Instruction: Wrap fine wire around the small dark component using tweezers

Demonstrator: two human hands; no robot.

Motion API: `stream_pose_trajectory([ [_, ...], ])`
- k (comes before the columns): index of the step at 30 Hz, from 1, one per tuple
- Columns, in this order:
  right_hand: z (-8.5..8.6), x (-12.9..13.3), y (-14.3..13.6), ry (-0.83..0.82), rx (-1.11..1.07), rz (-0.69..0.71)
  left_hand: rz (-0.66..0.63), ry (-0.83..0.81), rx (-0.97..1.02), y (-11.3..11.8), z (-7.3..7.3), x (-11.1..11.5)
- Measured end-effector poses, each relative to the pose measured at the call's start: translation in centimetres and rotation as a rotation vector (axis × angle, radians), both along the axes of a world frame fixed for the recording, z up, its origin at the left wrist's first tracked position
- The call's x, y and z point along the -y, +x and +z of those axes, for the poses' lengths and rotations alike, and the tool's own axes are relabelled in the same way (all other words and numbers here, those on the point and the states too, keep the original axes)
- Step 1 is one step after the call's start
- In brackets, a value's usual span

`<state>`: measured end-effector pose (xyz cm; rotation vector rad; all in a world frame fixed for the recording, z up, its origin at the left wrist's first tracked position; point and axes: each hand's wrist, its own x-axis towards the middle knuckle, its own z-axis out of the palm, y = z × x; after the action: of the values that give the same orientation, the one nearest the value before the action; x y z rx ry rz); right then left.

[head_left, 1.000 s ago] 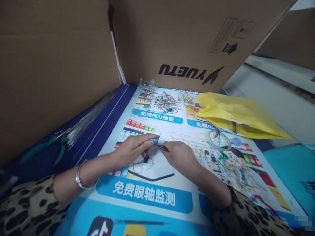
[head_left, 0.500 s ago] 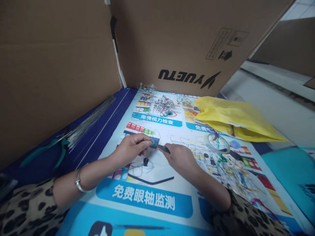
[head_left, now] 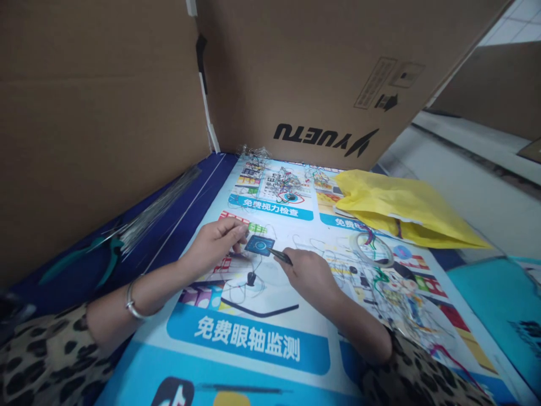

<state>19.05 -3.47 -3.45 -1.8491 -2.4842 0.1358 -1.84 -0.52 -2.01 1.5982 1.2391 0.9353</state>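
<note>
My right hand [head_left: 310, 273] grips dark, slim tweezers [head_left: 281, 256], their narrow tip pointing left over a dark blue square with a ring [head_left: 259, 245]. Whether that square is printed on the sheet or lies on it, I cannot tell. Left of it, my left hand [head_left: 220, 239] is closed, thumb and fingertips pinched together. Whatever is in that pinch, if anything, is too fine to make out. Beneath both hands lies a printed poster sheet [head_left: 262, 296], with loose thin wire [head_left: 245, 288] scattered on it.
Tangled wires [head_left: 289, 180] lie at the back, a yellow bag [head_left: 397, 206] and tape roll [head_left: 372, 250] at the right. Teal-handled pliers [head_left: 110, 262] and a wire bundle [head_left: 158, 208] sit at the left. Cardboard walls [head_left: 296, 73] close off the back and left.
My left hand has moved left and slightly up, away from the tweezers' tip, uncovering more of the blue square. My right hand stays nearly in place, still holding the tweezers.
</note>
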Motion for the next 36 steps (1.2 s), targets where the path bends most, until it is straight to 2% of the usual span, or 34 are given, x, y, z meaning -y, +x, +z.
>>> stream_pose_trajectory([
  [2,-0.3,0.1,0.1,0.025,0.003,0.013,0.045,0.037,-0.054,-0.8,-0.7,-0.5],
  [7,-1.1,0.1,0.3,0.091,0.012,0.026,0.023,0.148,-0.214,-2.6,-2.4,-1.1],
  [12,-1.6,-0.1,0.5,0.13,-0.005,0.052,-0.099,0.301,-0.355,-3.1,-2.4,-1.2],
  [14,-1.7,-0.1,0.5,0.141,-0.006,0.059,-0.107,0.328,-0.401,-3.1,-2.2,-1.3],
  [22,-1.5,0.0,0.4,0.136,-0.003,0.057,-0.12,0.317,-0.484,-3.4,-2.5,-1.7],
  [29,-1.4,-0.1,0.4,0.109,-0.005,0.057,-0.22,0.262,-0.398,-3.3,-2.4,-1.7],
  [36,-1.4,-0.1,0.4,0.122,0.0,0.07,-0.159,0.22,-0.419,-2.8,-2.6,-1.6],
])
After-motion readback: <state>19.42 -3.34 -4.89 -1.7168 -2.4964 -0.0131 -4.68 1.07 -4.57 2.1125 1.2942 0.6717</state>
